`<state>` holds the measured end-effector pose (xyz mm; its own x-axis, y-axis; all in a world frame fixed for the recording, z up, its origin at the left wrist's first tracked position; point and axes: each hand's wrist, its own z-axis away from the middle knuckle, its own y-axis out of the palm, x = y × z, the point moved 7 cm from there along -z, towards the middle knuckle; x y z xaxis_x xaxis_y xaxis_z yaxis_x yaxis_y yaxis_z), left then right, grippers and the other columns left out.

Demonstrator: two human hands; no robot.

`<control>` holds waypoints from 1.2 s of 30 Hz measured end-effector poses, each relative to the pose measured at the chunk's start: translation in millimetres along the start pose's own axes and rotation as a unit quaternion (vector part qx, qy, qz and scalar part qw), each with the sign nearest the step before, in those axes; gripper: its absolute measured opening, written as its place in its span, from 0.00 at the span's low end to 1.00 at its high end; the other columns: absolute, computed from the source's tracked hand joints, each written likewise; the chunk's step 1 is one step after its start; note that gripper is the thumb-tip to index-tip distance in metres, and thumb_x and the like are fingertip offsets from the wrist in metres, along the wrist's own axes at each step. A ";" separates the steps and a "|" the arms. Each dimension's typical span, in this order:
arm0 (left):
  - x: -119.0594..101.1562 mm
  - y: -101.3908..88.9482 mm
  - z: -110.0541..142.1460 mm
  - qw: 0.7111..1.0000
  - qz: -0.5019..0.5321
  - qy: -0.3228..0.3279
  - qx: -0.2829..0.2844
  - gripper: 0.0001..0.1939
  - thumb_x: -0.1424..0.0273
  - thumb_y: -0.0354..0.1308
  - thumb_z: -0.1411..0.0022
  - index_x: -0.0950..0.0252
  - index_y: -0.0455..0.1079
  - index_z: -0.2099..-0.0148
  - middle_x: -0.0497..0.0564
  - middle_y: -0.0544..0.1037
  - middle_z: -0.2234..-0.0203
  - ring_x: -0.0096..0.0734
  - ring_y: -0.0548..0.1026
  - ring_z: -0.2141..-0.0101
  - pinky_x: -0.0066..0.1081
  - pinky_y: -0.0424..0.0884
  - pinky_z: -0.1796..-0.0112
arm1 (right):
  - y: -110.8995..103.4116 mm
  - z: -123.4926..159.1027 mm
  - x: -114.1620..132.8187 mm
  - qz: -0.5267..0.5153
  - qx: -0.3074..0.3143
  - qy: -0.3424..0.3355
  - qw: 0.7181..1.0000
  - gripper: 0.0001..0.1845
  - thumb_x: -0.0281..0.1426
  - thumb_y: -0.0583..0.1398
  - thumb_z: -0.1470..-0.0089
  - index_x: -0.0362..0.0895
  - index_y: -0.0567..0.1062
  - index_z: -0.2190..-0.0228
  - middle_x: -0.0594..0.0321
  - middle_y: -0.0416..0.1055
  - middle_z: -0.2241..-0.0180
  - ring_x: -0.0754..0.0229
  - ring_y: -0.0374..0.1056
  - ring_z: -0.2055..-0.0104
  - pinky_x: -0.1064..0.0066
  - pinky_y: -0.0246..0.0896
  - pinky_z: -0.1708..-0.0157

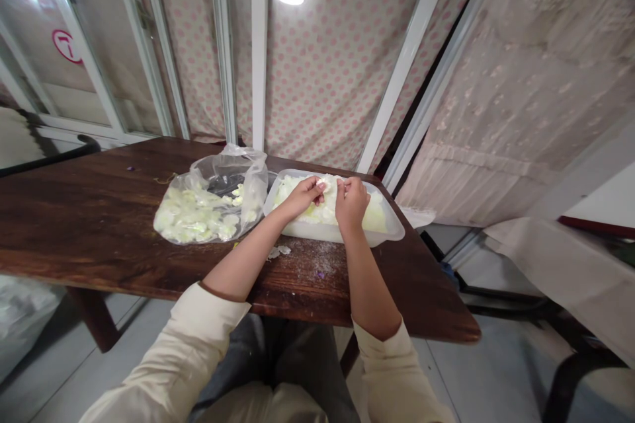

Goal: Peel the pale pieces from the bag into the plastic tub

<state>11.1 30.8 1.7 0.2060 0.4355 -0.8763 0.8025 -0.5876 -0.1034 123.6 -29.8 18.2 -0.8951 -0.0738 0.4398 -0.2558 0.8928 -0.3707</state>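
Both my hands are over a clear plastic tub [317,230] on a dark wooden table [99,238]. My left hand [302,197] and my right hand [352,203] pinch a small white piece of soft dough [327,184] between their fingertips. The tub holds a pale heap of similar pieces [322,211], partly hidden by my hands. To the left lies a clear plastic bag [248,175] filled with pale greenish-white pieces [191,219], which neither hand touches.
White scraps [278,251] and floury dust with purple specks [320,264] lie on the table in front of the tub. The table's near edge runs just past my forearms, with a grey floor below. Polka-dot fabric and white-framed glass stand behind.
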 end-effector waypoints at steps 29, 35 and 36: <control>-1.1 -5.3 0.5 0.998 -0.059 -0.011 -0.037 0.15 0.58 0.51 0.45 0.66 0.58 0.71 0.43 0.63 0.83 0.20 0.61 0.80 0.25 0.57 0.75 | -3.5 -1.7 -3.3 0.034 -0.012 0.000 0.999 0.17 0.40 0.47 0.44 0.43 0.66 0.75 0.61 0.66 0.75 0.60 0.59 0.68 0.70 0.46 0.68; -5.2 -0.3 1.7 0.997 -0.069 0.017 -0.005 0.16 0.57 0.52 0.45 0.66 0.59 0.73 0.44 0.62 0.82 0.20 0.60 0.79 0.25 0.56 0.74 | 6.2 -0.1 17.5 -0.070 0.070 -0.104 0.990 0.17 0.39 0.45 0.42 0.44 0.65 0.75 0.62 0.65 0.71 0.61 0.58 0.65 0.69 0.50 0.63; -6.0 0.6 2.0 0.997 -0.071 0.021 0.002 0.16 0.57 0.52 0.45 0.66 0.59 0.73 0.44 0.62 0.82 0.20 0.60 0.79 0.25 0.56 0.74 | 8.2 0.1 19.9 -0.098 0.088 -0.116 0.984 0.17 0.39 0.45 0.42 0.44 0.64 0.76 0.63 0.64 0.73 0.62 0.58 0.66 0.70 0.51 0.63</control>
<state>9.2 26.5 5.9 0.1135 0.5436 -0.8316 0.8235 -0.5197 -0.2273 103.7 -24.1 23.8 -0.8761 -0.3552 0.3260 -0.4735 0.7615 -0.4427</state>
